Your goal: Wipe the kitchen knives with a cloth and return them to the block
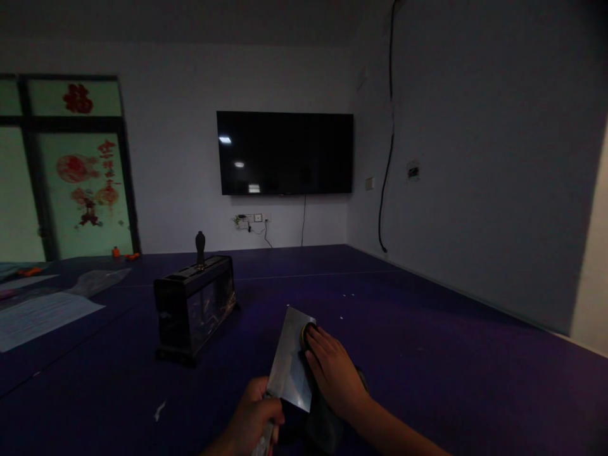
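Note:
My left hand [254, 415] is wrapped round the handle of a broad steel cleaver [288, 367], holding its blade up and tilted away from me. My right hand [332, 370] presses a small dark pad with a yellowish edge [306, 334] flat against the upper right part of the blade; its fingers are pressed together on it. Ahead on the left stands a black knife block [194, 307] with a clear side and one dark knife handle [200, 247] sticking up from its top.
All of this rests on a dark purple surface [427, 329] that reaches the walls. Papers and a plastic sheet [47, 310] lie at the far left. A wall television [285, 153] hangs ahead and a glass door with red decorations [85, 183] is at the left.

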The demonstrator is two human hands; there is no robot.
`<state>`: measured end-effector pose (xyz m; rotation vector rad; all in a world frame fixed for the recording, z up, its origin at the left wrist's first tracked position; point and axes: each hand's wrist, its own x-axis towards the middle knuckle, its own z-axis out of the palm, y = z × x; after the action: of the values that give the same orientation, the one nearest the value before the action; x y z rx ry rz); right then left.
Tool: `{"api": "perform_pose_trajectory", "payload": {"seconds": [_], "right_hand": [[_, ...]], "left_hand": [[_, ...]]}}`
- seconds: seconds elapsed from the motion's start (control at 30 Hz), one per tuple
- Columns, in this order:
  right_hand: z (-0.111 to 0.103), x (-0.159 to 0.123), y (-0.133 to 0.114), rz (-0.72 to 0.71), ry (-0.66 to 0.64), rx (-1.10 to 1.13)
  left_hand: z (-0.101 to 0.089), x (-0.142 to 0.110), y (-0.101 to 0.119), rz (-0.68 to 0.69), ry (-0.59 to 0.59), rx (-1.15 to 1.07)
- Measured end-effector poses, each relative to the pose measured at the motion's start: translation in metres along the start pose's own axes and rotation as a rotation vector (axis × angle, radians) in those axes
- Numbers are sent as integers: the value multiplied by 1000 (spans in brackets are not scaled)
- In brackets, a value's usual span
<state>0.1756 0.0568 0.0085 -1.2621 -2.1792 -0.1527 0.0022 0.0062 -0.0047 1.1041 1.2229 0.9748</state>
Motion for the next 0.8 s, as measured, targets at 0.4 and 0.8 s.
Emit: {"api": "perform_pose_trajectory", "payload": {"seconds": [0.4,0.8], "right_hand": [[4,0,4,-47,56,61],[8,-2,5,9,94,52]], "left_hand": [[1,-4,1,-12,63,-20],[0,1,-4,59,32,12]]}}
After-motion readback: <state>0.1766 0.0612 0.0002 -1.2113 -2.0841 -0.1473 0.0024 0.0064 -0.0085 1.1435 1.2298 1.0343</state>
